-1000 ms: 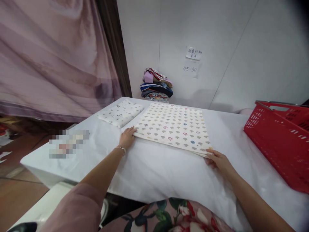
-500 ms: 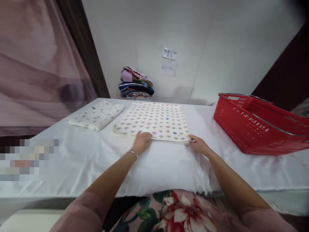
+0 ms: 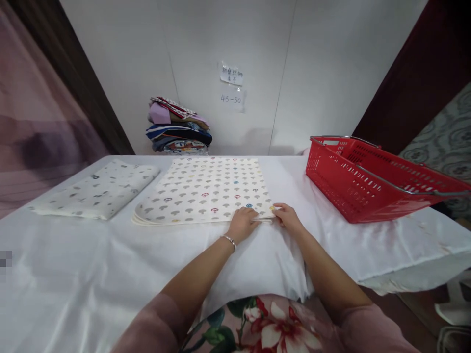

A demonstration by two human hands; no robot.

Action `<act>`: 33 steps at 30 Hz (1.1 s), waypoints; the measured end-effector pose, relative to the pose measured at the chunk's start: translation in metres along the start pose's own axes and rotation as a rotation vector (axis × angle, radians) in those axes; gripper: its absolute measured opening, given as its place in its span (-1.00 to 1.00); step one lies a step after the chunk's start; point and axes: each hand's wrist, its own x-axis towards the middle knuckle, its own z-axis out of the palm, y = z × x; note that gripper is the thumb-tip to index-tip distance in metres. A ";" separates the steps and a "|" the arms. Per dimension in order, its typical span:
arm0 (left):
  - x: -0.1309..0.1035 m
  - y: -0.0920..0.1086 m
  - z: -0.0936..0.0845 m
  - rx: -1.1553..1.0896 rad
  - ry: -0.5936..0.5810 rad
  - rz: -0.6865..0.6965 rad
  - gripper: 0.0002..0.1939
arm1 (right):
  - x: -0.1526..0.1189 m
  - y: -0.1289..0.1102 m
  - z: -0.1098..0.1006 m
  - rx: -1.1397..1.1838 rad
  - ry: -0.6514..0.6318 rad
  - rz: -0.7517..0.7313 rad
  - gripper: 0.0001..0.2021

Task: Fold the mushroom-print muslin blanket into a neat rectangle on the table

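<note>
A folded cream cloth (image 3: 209, 189) with small mushroom prints lies flat on the table, its layers showing at the rounded near-left corner. My left hand (image 3: 243, 223), with a bracelet at the wrist, is closed over the near edge, fingers on top and thumb at the rim. At the near-right corner, my right hand (image 3: 289, 218) pinches the cloth between thumb and fingers. The undersides of the fingers are partly hidden. Left of this cloth is another folded white cloth (image 3: 99, 189) with a sparse grey print, which neither hand touches.
A red plastic basket (image 3: 331, 184) with metal handles stands on the right of the white-covered table (image 3: 91, 264). At the back left rises a stack of folded fabrics (image 3: 179, 127) by the wall. Two paper notes (image 3: 232, 98) hang there. A pink curtain (image 3: 40, 132) borders the left.
My left hand has slid right along the near edge, closer to my right hand, and its fingers have curled in. My right hand keeps to the corner. The whole view has shifted.
</note>
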 end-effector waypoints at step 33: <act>0.030 0.023 -0.004 0.058 0.031 0.021 -0.87 | -0.006 0.004 0.004 -0.126 -0.132 0.071 -0.80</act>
